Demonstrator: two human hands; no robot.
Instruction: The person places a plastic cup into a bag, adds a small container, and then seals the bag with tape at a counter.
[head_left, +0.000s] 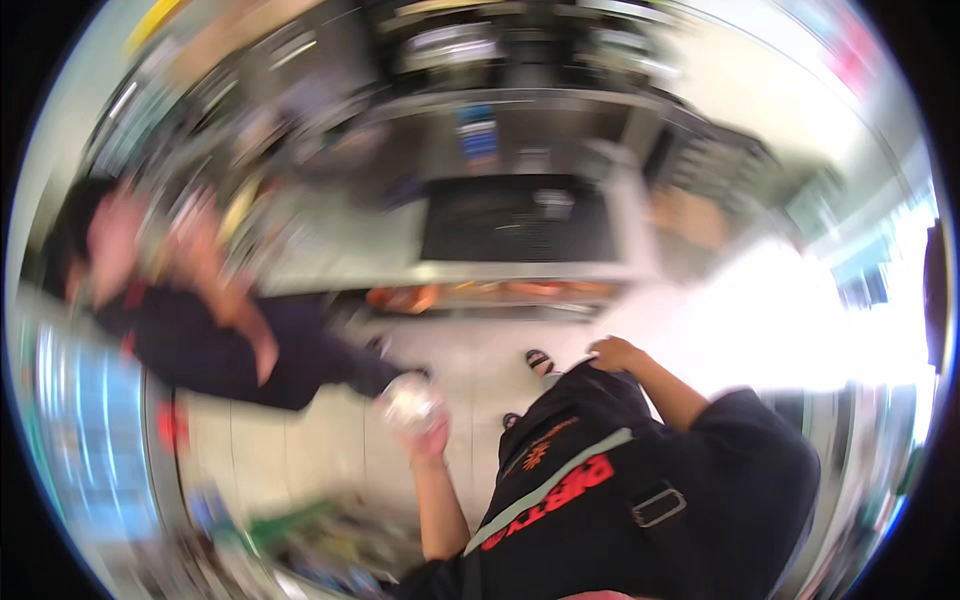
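My left hand (429, 439) is raised on the left side of my body. It holds a round, clear, shiny object (411, 405), perhaps a plastic bowl or cup; blur hides its contents and exact kind. My right hand (616, 354) is low in front of me, at the edge of my black apron (577, 465). Its fingers are curled, and a small white bit shows at the fingertips; whether they grip the cloth cannot be told. Before me stands a metal worktable (360, 255) with a black mat or tray (517, 221) on it.
A co-worker in dark clothes (217, 337) stands at the left, arms raised near the worktable. Orange items (405, 298) lie on the shelf beneath the table. Green and mixed items (300, 525) are at lower left. A dark rack (712, 165) is at the right.
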